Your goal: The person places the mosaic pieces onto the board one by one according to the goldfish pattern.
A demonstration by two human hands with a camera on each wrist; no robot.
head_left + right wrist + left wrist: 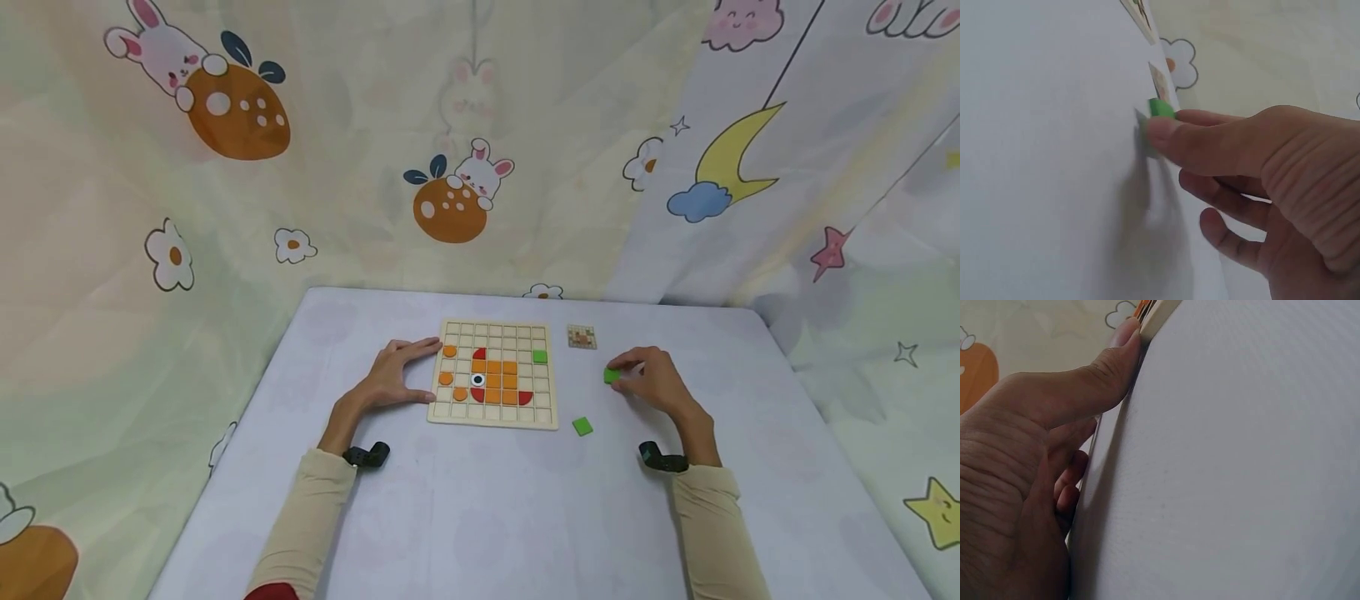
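A wooden grid board [495,412] lies mid-table, with orange, red and one green tile [539,357] set in its cells. My left hand [395,379] rests flat against the board's left edge, thumb [1104,369] touching the board's corner [1159,314]. To the right of the board, my right hand [651,379] pinches a green square tile [611,376] between thumb and fingers just above the tablecloth; the same green tile [1161,108] shows at the fingertips in the right wrist view. Another green tile [582,427] lies loose near the board's lower right corner.
A small pattern card [581,337] lies behind the board to its right. A pale cloth covers the table [480,517]. Printed curtains hang behind and on both sides.
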